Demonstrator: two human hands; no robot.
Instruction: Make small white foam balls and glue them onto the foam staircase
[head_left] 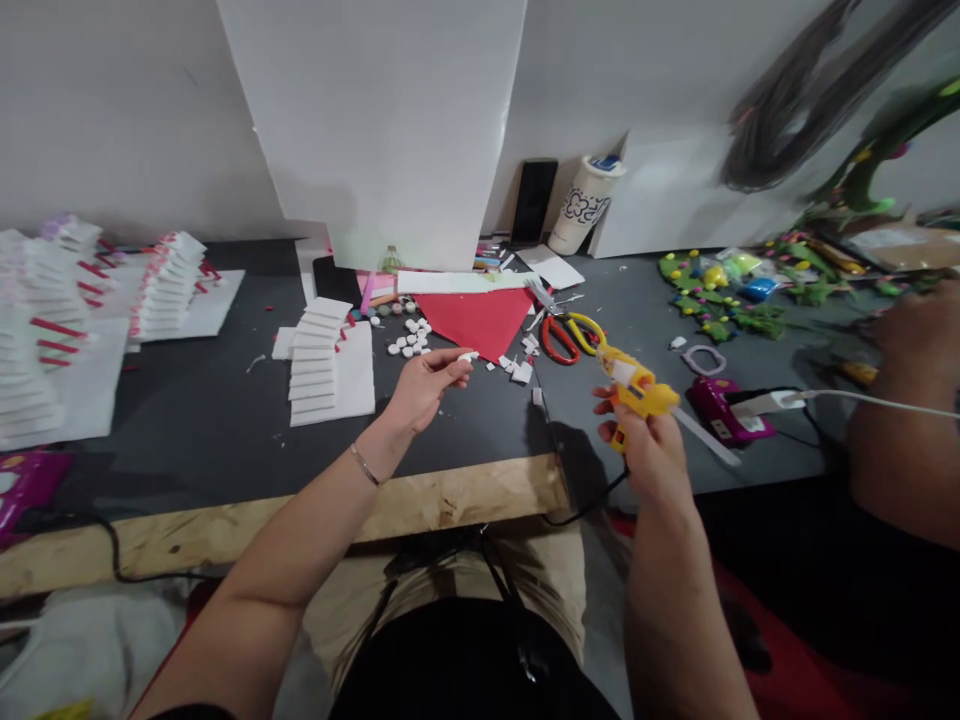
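Observation:
My left hand [431, 388] pinches a small white piece [468, 357] between thumb and fingers, just in front of a red triangular sheet [480, 318]. In my right hand [646, 435] is a yellow glue gun [639, 385], its nozzle pointing up and left, with a clear glue stick [709, 438] out of its back. White round pieces [409, 342] lie behind my left hand, and small white scraps [520, 370] lie between my hands. Left of my left hand stands a stepped white foam model [322, 360] with red strips. Scissors [561, 338] with red and yellow handles rest behind the glue gun.
More stepped white models [169, 290] stand at the left. A white cup [586, 203] and a black phone-like object [534, 200] are at the back. A purple power strip [727, 410] lies right, beside another person's arm [904, 420]. Green decorations [701, 295] lie behind it. A wooden beam [450, 497] edges the front.

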